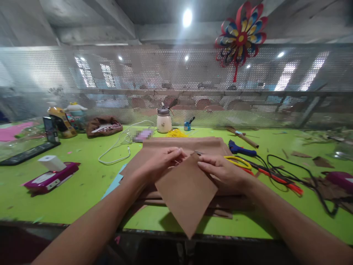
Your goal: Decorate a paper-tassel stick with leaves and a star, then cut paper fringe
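A square sheet of brown paper hangs tilted between my hands, one corner pointing down past the table's front edge. My right hand pinches it near the top corner, thumb and fingers closed. At the upper left edge, my left hand has its fingers curled in against the paper; some fingertips are hidden. A small thin dark piece shows at the top corner, too small to name. Beneath my hands lies a stack of larger brown paper sheets.
Right of the stack lie yellow-handled scissors, a blue glue gun with black cable, and brown scraps. Left are a white cable, a purple power strip and a phone. A lidded jar stands behind.
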